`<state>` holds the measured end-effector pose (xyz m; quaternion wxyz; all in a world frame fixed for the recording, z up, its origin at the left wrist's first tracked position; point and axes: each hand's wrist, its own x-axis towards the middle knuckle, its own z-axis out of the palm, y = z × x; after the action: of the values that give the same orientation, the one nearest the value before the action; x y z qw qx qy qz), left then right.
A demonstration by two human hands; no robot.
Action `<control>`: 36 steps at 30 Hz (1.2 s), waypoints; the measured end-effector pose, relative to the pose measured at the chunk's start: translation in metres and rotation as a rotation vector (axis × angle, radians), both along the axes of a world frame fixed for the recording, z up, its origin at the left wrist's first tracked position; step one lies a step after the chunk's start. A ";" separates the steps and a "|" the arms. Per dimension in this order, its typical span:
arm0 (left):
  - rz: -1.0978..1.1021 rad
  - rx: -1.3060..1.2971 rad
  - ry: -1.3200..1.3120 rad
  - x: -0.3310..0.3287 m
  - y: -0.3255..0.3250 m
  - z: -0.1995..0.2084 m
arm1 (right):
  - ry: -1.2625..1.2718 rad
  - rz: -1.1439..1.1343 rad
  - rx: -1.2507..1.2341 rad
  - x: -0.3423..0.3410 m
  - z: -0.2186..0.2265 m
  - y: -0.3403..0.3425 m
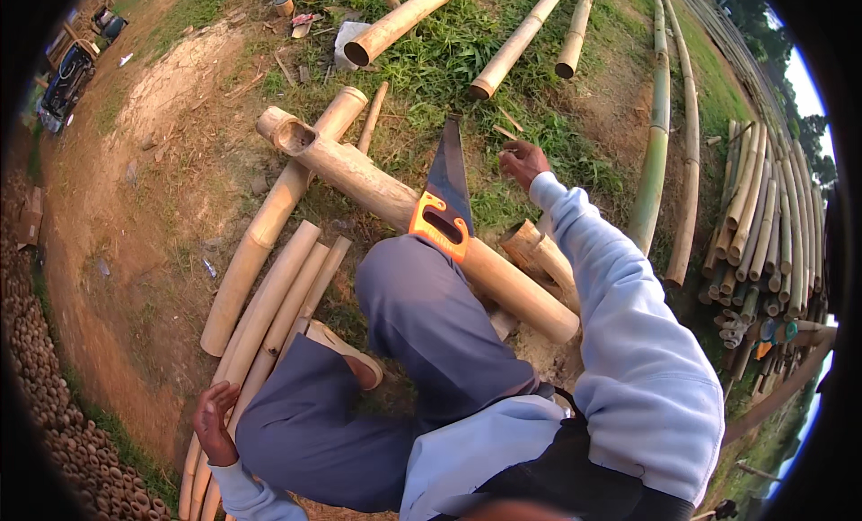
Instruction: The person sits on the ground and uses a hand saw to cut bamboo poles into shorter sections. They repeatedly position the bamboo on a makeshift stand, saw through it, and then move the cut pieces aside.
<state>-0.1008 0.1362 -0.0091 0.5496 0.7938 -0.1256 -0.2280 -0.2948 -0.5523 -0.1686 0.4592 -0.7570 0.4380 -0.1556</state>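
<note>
A hand saw [446, 193] with a dark blade and an orange handle lies across a thick bamboo pole [359, 180], beside my bent knee. The pole has a notch cut near its far left end and rests over another bamboo pole [260, 225]. My right hand [523, 162] is held out beyond the saw, apart from it, with fingers curled together; whatever they may hold is too small to make out. Low on the left, my left hand [215, 422] hangs beside several slimmer bamboo poles [278, 306], fingers loosely bent and apart, holding nothing.
Cut bamboo poles [521, 41] reach in from the far side over grass. A long green pole [658, 135] lies to the right, with a large bamboo stack [772, 225] beyond. Short offcuts [543, 252] sit under my right arm. Far left is a dark machine [65, 86].
</note>
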 end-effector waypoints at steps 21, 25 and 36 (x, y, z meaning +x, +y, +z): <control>0.103 0.557 0.391 0.017 0.031 -0.217 | 0.924 0.172 -0.507 0.193 -0.144 -0.299; 0.186 0.588 0.364 0.012 0.045 -0.212 | 0.517 -0.050 -0.179 0.198 -0.136 -0.297; 0.231 0.320 0.077 0.050 0.015 -0.177 | -0.813 -0.453 0.599 0.225 0.039 -0.105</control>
<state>-0.0508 0.1511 -0.1861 0.4433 0.8710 0.0254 -0.2104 -0.0695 -0.6577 -0.1295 0.7416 -0.3588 0.4024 -0.3991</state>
